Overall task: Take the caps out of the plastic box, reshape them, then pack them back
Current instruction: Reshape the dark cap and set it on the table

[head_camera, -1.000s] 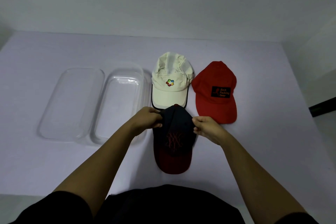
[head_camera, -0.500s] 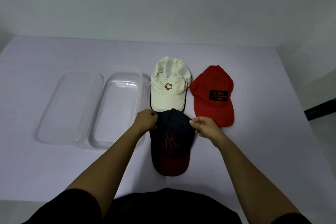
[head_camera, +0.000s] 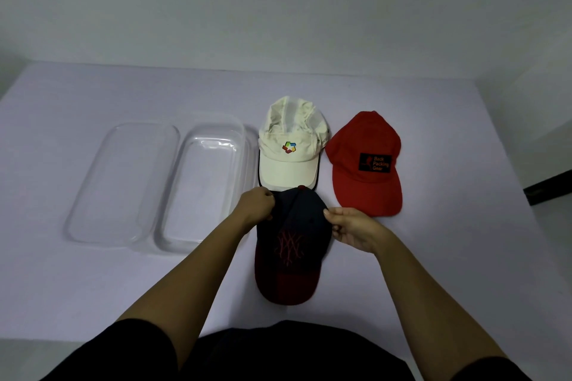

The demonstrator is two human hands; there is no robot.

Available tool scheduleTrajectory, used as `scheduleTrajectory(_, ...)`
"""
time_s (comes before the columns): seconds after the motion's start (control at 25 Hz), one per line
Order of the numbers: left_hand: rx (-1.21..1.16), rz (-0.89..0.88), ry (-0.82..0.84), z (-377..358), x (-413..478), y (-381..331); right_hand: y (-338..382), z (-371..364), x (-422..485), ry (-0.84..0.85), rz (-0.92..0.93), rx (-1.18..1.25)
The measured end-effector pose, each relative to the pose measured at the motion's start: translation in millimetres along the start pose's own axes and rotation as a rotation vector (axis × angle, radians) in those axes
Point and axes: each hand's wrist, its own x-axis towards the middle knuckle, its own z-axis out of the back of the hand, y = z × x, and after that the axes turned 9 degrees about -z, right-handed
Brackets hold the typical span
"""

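Left hand [head_camera: 257, 204] pinching far-left crown edge of dark cap [head_camera: 291, 257], right hand [head_camera: 353, 227] pinching its right side; cap flat on table [head_camera: 464, 241], brim near, just right of empty box [head_camera: 204, 195]. Pull both sides apart gently and evenly, rounding the crown without creasing the brim. Readable: "Back Packing Gear" on red cap [head_camera: 365, 139], far right. Wordless colour logo on white cap [head_camera: 289, 164]. Red stitched monogram on dark cap, letters unclear.

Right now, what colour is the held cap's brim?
Dark red brim on the navy cap, head view.
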Motion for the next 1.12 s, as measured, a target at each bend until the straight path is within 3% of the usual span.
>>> scheduleTrajectory(0.24, 0.005, 0.014, -0.019, 1, 2, -1, 4, 2, 3, -0.152, 0.114, -0.074)
scheduleTrajectory(0.48, -0.087, 0.010, -0.084, 0, -1, 3, -5, 0, 2, -0.201, 0.113, -0.344)
scheduleTrajectory(0.72, 0.133, -0.088, -0.107, 3, -4, 8, -8, 3, 0, -0.387, 0.235, -0.587)
scheduleTrajectory(0.8, 0.156, -0.087, -0.121, 4, -4, 11, -6, 3, -1, -0.397, 0.239, -0.576)
scheduleTrajectory(0.96, 0.163, -0.093, -0.135, 3, -5, 9, 1, -6, -6, -0.341, 0.247, -0.324)
scheduleTrajectory(1.12, 0.137, -0.069, -0.136, 10, -11, 4, 3, 0, -9, -0.385, 0.262, -0.332)
